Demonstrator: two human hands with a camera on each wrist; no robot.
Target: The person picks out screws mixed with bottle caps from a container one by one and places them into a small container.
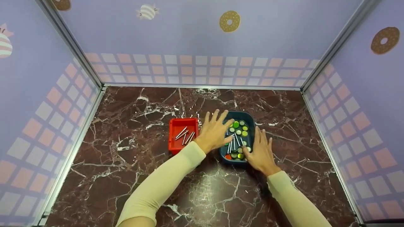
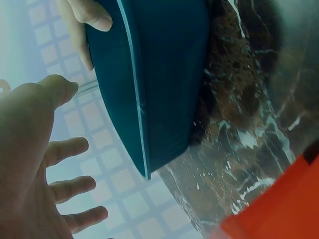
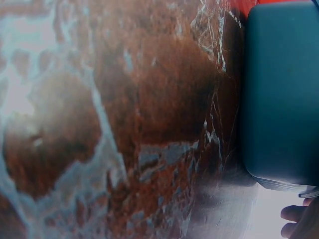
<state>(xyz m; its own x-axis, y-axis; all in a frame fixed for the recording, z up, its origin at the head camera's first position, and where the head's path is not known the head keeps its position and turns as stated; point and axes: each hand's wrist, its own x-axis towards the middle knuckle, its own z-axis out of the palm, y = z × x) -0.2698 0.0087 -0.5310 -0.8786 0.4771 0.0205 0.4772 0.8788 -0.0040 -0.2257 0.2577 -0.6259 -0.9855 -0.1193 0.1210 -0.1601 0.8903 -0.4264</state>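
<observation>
Metal pins (image 1: 234, 144) and round caps (image 1: 236, 124) lie mixed in the blue tub (image 1: 235, 162), just right of the head view's centre. Right hand (image 1: 261, 154): grasping the tub's right wall, thumb inside, fingers outside. Left hand (image 1: 212, 134): released, fingers spread above the tub's left edge, holding nothing. Further left, the red box (image 1: 171, 135) contains several similar metal pins, no caps visible. Progress, judged from contents: partial; some pins are in the red box, others lie among caps. Exact counts cannot be established, the left hand covering part. Both containers rest on the marbled surface (image 1: 202, 192).
</observation>
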